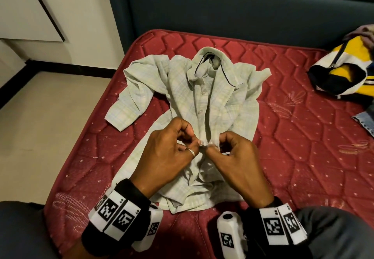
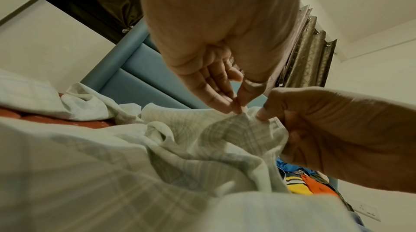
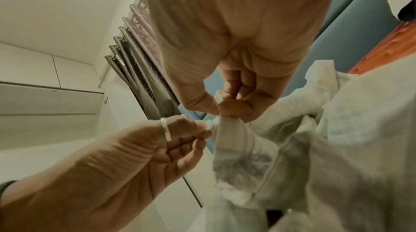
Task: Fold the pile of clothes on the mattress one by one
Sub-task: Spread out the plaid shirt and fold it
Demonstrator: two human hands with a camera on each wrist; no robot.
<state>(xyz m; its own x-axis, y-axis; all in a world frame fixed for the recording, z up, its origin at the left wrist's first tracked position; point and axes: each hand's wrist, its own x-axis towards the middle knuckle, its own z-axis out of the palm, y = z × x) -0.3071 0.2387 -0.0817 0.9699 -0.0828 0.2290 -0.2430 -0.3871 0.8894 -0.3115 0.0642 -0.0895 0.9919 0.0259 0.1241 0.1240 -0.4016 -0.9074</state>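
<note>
One pale checked shirt [image 1: 202, 104] is lying face up, collar toward the headboard, near the mattress's [image 1: 293, 141] left edge. Both hands, left hand [image 1: 168, 147] and right hand [image 1: 232, 157], are pinching its front placket together; each grip is narrow on cloth. Aligning both edges squarely before buttoning should be keeping later folds flat. Unfolded clothes [image 1: 344, 70] are waiting at the right edge.

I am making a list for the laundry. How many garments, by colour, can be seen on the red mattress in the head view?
Pale green checked button shirt, pinched by the left hand and the right hand: 1
Yellow, white and black garment: 1
Blue denim piece, at the frame's right edge: 1
Total: 3; the pile at the right edge is cropped, so more may lie outside the view.
</note>
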